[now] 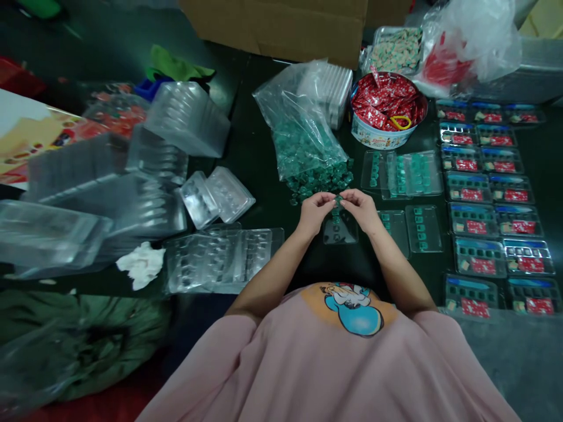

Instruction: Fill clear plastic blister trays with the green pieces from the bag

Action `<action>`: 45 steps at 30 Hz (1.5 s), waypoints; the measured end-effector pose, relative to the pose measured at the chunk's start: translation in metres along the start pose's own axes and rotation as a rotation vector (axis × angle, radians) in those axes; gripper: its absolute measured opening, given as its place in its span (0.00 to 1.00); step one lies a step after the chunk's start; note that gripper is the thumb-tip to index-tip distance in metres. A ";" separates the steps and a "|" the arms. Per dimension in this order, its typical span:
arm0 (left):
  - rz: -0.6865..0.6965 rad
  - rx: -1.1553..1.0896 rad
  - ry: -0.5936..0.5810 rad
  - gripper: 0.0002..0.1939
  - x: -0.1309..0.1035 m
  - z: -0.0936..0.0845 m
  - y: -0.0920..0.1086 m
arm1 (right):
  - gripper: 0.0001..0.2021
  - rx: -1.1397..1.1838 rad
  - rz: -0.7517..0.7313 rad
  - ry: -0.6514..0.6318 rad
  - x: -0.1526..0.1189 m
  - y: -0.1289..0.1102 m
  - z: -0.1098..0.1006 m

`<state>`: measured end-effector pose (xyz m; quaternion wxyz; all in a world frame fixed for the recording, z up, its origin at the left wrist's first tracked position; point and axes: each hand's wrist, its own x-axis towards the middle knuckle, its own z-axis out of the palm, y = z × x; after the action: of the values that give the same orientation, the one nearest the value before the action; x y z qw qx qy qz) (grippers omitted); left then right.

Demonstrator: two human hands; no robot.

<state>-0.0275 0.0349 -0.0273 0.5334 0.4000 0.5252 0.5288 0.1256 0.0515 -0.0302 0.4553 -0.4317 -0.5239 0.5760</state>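
My left hand (317,210) and my right hand (358,206) meet in front of me, fingertips pinched together at a small green plastic piece (338,200). Just below them lies a clear plastic tray (341,234) with a row of cavities, some holding green pieces. Beyond my hands, a heap of loose green pieces (314,176) spills out of a clear plastic bag (303,117). To the right are clear trays (423,228) with rows of green pieces, and more stacked trays (413,174) behind them. My fingers partly hide the held piece.
Packed trays (472,221) with blue items and red packets stand in two columns at right. A round tin (382,139) holds red packets. Stacks of clear trays (101,199), a crumpled white tissue (141,265) and more trays (220,258) lie left. A cardboard box (281,26) stands behind.
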 end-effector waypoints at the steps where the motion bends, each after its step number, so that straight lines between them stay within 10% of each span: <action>1: -0.014 -0.005 -0.007 0.09 -0.001 -0.001 0.000 | 0.13 0.012 0.005 0.009 -0.002 0.001 0.000; 13: 0.481 0.609 0.021 0.06 -0.019 -0.009 0.020 | 0.10 -0.337 -0.144 0.140 -0.015 -0.011 0.010; 27: -0.039 0.032 -0.177 0.10 -0.011 -0.014 0.014 | 0.15 0.064 0.050 0.088 -0.022 -0.013 0.016; 45: 0.118 0.232 -0.165 0.04 -0.015 -0.021 0.009 | 0.23 0.225 0.352 -0.118 -0.023 -0.013 0.012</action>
<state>-0.0475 0.0191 -0.0187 0.4927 0.5315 0.5127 0.4603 0.1195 0.0268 -0.0159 0.3614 -0.4284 -0.3985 0.7260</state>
